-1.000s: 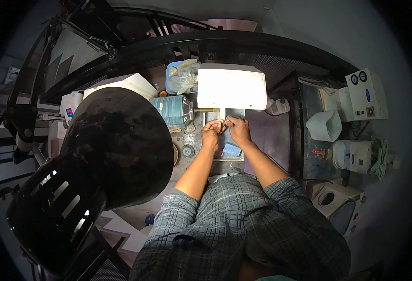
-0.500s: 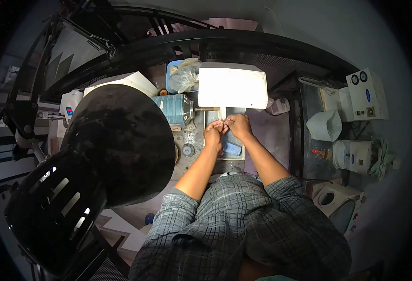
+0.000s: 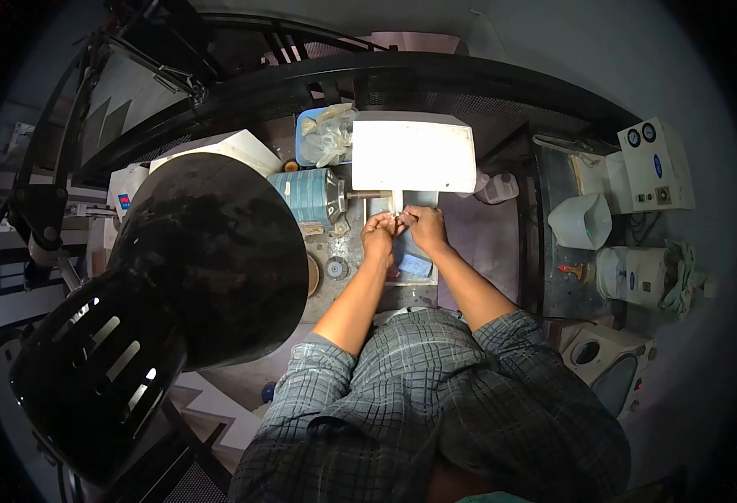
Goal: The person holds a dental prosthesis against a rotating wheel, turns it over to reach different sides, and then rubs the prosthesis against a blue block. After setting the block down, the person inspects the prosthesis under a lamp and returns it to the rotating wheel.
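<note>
My left hand (image 3: 378, 237) and my right hand (image 3: 426, 228) meet at the front edge of a white hood (image 3: 414, 157). Fingers of both are pinched together around something small; it is mostly covered by the fingertips, and I cannot tell what it is. Right above the fingertips is a pale wheel (image 3: 398, 201) on the shaft (image 3: 368, 195) of a blue motor (image 3: 306, 196). Beneath my hands lies a shallow tray (image 3: 423, 284), with a blue block (image 3: 416, 265) in it near my right wrist.
A big black lamp (image 3: 217, 260) fills the left side. Left of the tray sits a dark toothed wheel (image 3: 336, 267). Behind the motor stands a blue bin (image 3: 303, 149) with plastic bags (image 3: 331, 138). A white jug (image 3: 580, 222) and a gauged machine (image 3: 655, 168) are at right.
Both hands stay together at the wheel, with small shifts of the fingers and wrists. Something reddish in the tray now shows beside my left wrist. The whole view has moved slightly.
</note>
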The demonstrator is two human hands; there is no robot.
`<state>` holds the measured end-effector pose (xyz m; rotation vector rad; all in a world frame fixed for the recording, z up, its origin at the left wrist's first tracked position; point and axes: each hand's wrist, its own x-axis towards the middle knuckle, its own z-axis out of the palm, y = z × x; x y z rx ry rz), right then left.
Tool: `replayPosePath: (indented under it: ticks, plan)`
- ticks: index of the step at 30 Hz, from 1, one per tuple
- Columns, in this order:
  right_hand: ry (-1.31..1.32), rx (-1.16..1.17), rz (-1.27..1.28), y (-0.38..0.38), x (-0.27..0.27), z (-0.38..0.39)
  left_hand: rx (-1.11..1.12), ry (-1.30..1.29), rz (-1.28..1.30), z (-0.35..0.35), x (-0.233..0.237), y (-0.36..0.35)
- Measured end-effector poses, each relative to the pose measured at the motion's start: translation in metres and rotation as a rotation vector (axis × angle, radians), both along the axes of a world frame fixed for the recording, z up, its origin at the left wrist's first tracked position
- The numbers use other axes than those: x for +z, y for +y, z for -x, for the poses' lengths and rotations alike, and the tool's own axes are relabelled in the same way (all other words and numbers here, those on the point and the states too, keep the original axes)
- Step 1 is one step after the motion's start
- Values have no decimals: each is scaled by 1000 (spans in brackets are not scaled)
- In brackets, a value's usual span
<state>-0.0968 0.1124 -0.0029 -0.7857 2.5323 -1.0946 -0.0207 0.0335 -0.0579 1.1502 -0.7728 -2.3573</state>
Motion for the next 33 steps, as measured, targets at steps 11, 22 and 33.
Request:
replayPosePath:
  ticks: [11,22,33]
  plan:
    - [-116,-25,-4,3,0,1,-11,10,41,-1,6,1]
    - [-100,7,-72,2,-7,0,-42,-74,20,2,4,-3]
    - [-91,-60,32,2,-14,-2,-45,-43,-10,0,17,-5]
